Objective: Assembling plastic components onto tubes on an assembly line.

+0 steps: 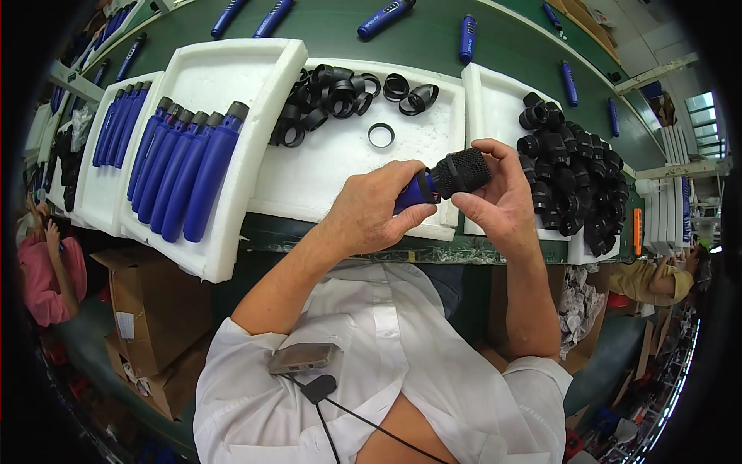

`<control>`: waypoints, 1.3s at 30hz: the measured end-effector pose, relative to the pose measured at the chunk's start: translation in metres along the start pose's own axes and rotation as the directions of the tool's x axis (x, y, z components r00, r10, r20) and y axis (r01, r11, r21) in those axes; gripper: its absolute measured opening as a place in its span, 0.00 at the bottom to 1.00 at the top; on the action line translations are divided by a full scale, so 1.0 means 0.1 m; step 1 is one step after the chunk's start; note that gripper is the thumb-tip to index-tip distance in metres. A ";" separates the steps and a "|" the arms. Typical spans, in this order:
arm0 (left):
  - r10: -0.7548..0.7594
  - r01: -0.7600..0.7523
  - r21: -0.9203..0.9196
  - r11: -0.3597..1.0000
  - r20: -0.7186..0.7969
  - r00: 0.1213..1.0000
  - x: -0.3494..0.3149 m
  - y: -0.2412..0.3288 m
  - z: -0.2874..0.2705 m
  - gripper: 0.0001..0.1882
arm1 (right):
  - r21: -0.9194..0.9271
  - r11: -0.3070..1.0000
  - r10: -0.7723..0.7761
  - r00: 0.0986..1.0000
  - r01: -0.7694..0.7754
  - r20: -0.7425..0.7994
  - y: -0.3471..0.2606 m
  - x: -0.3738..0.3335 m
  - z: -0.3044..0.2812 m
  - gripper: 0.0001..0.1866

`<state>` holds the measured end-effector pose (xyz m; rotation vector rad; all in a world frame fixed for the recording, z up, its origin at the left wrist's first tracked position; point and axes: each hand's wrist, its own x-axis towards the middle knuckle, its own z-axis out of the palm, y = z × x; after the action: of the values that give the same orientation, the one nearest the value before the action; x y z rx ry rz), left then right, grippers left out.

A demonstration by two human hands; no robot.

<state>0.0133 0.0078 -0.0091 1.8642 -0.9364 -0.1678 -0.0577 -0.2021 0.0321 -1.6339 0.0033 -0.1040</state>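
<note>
My left hand (371, 203) is closed round the blue body of a handheld microphone (417, 190), held above the front edge of the bench. The fingers and thumb of my right hand (506, 203) grip its black mesh head (462, 172), which meets the upper end of the body. A bit of red shows at the joint; whether the two parts are fastened together I cannot tell. Behind my hands, a white foam tray (309, 174) carries a heap of black rings (340, 97). One loose ring (381, 145) lies apart, nearer to me.
To the left, a foam tray (267, 77) holds several blue microphone bodies (189, 166). Black microphone heads (572, 158) are piled on the right, beside an orange tool (638, 232). Blue microphones (468, 39) lie on the green surface behind. Cardboard boxes (154, 309) stand below; other people sit at both sides.
</note>
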 end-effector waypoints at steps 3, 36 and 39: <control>0.019 -0.019 0.033 0.999 0.021 1.000 0.00 0.01 0.01 0.26 | -0.070 0.997 0.035 0.999 -0.033 0.026 -0.01 0.00 0.01 0.35; -0.056 0.091 -0.172 0.981 0.200 0.978 -0.02 0.02 -0.07 0.27 | -0.382 0.923 0.169 0.944 -0.051 0.282 -0.31 0.16 -0.16 0.26; -0.033 0.057 -0.144 0.988 0.162 0.986 -0.04 0.06 -0.04 0.27 | -0.555 0.827 0.265 0.933 -0.090 0.245 -0.33 0.17 -0.17 0.25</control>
<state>0.0091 0.0122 -0.0038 1.7538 -0.9635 -0.4084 -0.0443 -0.2177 0.0672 -2.1911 -0.0612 0.3366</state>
